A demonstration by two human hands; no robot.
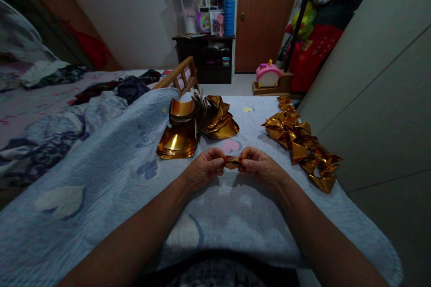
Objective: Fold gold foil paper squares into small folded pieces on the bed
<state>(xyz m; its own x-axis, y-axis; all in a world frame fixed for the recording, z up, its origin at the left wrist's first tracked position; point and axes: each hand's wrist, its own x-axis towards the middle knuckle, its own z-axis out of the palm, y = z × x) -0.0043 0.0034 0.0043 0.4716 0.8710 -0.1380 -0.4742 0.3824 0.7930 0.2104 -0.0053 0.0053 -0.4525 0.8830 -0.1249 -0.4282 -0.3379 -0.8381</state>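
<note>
A small folded piece of gold foil paper (pixel 232 162) is stretched between my two hands above the blue cloth. My left hand (pixel 206 168) pinches its left end, and my right hand (pixel 258 166) pinches the right end. Ahead and to the left lies a fanned stack of flat gold foil sheets (pixel 178 142), some of them curled. Over on the right, a row of folded gold foil pieces (pixel 298 141) stretches along the cloth's edge.
Heart-patterned blue cloth (pixel 148 215) covers the surface before me. Rumpled clothes and bedding (pixel 101 103) lie at left. A pale cabinet (pixel 384 98) stands close on the right. Beyond are a wooden rail (pixel 175 76), a pink toy (pixel 268 75), a dark shelf (pixel 204 60) and a door (pixel 266 18).
</note>
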